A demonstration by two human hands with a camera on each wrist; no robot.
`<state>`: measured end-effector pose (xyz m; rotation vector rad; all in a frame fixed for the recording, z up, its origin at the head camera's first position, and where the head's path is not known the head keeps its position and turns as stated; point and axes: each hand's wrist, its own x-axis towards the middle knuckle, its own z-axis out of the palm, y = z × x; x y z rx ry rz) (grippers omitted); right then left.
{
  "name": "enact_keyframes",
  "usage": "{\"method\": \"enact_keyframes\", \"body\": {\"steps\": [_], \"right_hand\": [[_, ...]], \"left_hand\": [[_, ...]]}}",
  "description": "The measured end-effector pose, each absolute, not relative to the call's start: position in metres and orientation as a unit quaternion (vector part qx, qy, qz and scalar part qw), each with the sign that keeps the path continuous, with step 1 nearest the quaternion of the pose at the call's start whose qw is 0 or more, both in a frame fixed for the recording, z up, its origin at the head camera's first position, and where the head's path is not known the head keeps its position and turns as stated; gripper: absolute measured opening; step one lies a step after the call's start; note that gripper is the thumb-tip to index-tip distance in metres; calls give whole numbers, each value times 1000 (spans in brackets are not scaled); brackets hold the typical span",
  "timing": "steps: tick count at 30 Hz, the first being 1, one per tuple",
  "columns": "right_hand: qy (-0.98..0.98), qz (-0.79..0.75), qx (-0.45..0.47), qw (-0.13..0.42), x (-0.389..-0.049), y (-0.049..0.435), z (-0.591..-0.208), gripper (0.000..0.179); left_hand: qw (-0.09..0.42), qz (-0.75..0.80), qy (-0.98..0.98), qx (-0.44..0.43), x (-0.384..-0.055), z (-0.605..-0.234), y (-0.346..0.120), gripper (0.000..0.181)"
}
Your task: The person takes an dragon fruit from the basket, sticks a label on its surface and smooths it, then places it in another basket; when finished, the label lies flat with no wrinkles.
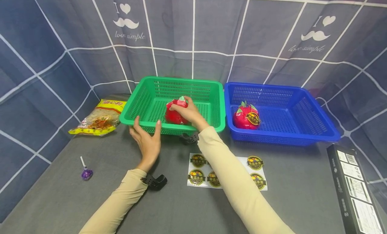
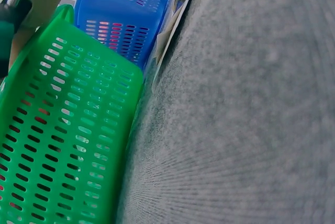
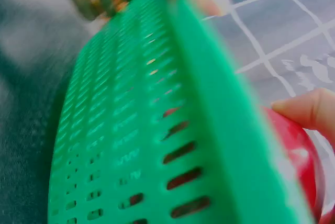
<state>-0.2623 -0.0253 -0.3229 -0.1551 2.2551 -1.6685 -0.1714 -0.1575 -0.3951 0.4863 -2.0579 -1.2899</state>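
In the head view a red dragon fruit (image 1: 174,117) with green tips is inside the green basket (image 1: 214,128). My right hand (image 1: 191,114) reaches over the front rim and grips this fruit from above, thumb and fingers on either side of it. The right wrist view shows part of the red fruit (image 3: 297,148) behind the basket's slotted wall, with a finger on it. At the front left of the same basket, my left hand (image 1: 147,140) has its fingers and thumb spread, the fingertips right at the rim.
A blue basket (image 1: 272,137) on the right holds another dragon fruit (image 1: 245,118) bearing a round label. Below lies a sheet of stickers (image 1: 207,170), partly under my right arm. A yellow food packet (image 1: 101,118), a purple lollipop (image 1: 87,174) and a black box (image 1: 352,190) lie around.
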Motion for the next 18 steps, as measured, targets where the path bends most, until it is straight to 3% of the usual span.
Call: {"method": "enact_keyframes", "body": {"steps": [12,18], "right_hand": [[722,-671,-50,161,-257,-4,-320,76],[670,-723,-95,139,-250,5,-318,68]], "left_hand": [[321,-498,-784,186,-171,-396,-158,77],[320,-497,-785,185,-172,-397,-158,78]]}}
